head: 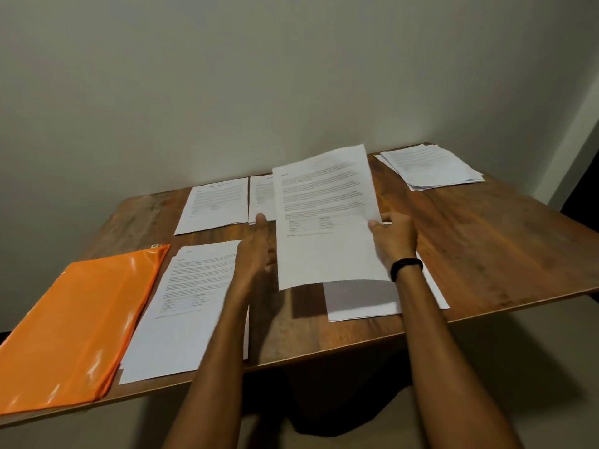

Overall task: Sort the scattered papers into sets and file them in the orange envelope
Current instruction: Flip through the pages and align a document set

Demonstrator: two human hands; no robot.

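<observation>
My right hand (393, 241) pinches the right edge of a printed sheet (324, 215) and holds it tilted up above the table's middle. My left hand (257, 244) is stretched out flat beside the sheet's left edge, fingers straight, over the table. The orange envelope (74, 325) lies flat at the near left. Beside it sits a pile of printed papers (188, 303). Two more sets lie at the back: one sheet (215, 204) and another (261, 197) partly hidden behind the lifted sheet. A fanned stack (431, 166) lies at the far right corner. A white sheet (363, 299) lies under my right wrist.
The wooden table (486, 241) stands against a plain wall, its right half bare wood. The near edge runs just below the envelope and papers. A black band is on my right wrist (406, 267).
</observation>
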